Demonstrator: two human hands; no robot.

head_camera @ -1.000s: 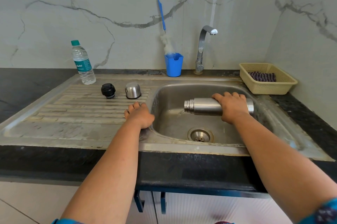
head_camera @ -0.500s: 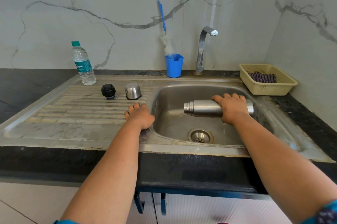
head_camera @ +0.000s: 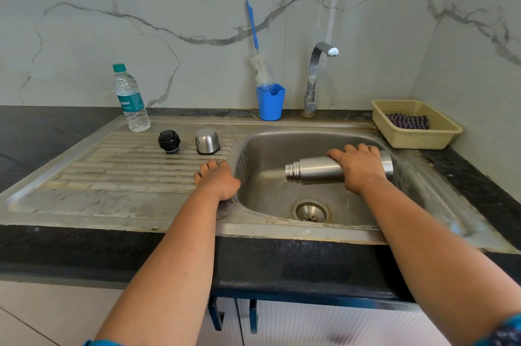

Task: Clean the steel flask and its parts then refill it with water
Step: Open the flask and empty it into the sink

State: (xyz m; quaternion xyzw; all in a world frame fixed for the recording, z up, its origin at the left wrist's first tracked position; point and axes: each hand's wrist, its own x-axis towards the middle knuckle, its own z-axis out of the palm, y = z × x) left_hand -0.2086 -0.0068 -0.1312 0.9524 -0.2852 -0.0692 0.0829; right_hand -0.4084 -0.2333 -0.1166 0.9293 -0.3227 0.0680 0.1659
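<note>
The right hand (head_camera: 362, 168) is wrapped over the body of the steel flask (head_camera: 318, 173), gripping it from above and holding it on its side over the sink (head_camera: 282, 145), mouth pointing left and tipped slightly down. The flask is open; its neck threads show bare. The left hand (head_camera: 217, 180) lies flat, fingers relaxed, on the ribbed draining board (head_camera: 112, 171) just beside the basin's left rim, holding nothing and seemingly bracing the body.

The step in hand looks like emptying or draining the flask into the basin. No stream is plainly visible at the mouth, so whether anything is still coming out cannot be told. To do it well, the mouth should be tipped lower than the base, kept above the drain (head_camera: 311, 211), and given a small shake so the last drops leave. The grip sits toward the base end, which gives good leverage for tilting further.

On the draining board, well apart from the flask, stand its two parts: the black stopper (head_camera: 169, 141) and the steel cap (head_camera: 207, 141), side by side, cap mouth down. Behind them stands a water bottle (head_camera: 131, 99), likely for the refill. At the back, a bottle brush (head_camera: 258, 63) stands in a blue cup (head_camera: 270, 101) beside the tap (head_camera: 315, 75), which is not running. A basket (head_camera: 439, 134) with a cloth (head_camera: 407, 122) sits at right.
</note>
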